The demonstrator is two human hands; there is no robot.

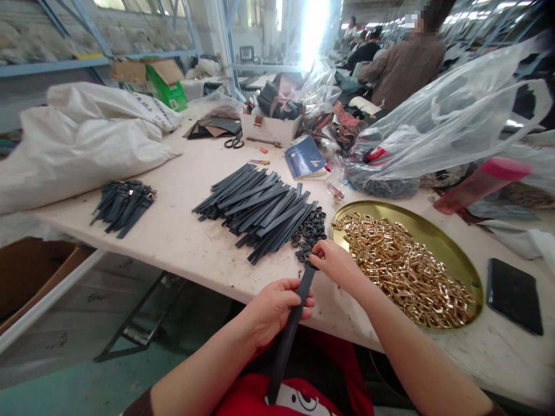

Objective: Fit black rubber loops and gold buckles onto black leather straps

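My left hand [277, 306] is closed around a long dark strap [288, 341], thumb on top, its lower end resting against my red clothing. At the strap's upper end, my right hand [336, 263] pinches what looks like a small black loop; the fingertips partly hide it. Just beyond lies a heap of similar black loops [313, 222]. To its left is a large pile of dark flat straps [260, 208]. On the right, a gold oval tray [433, 231] holds a mound of gold metal buckles [403, 271].
A bundle of straps with metal fittings [124, 202] lies at the left. Behind are scissors [234, 142], a blue booklet [306, 157] and a white box [271, 128]. A black phone [514, 294], pink bottle [481, 185] and plastic bag [442, 115] stand right. A person [405, 58] is beyond.
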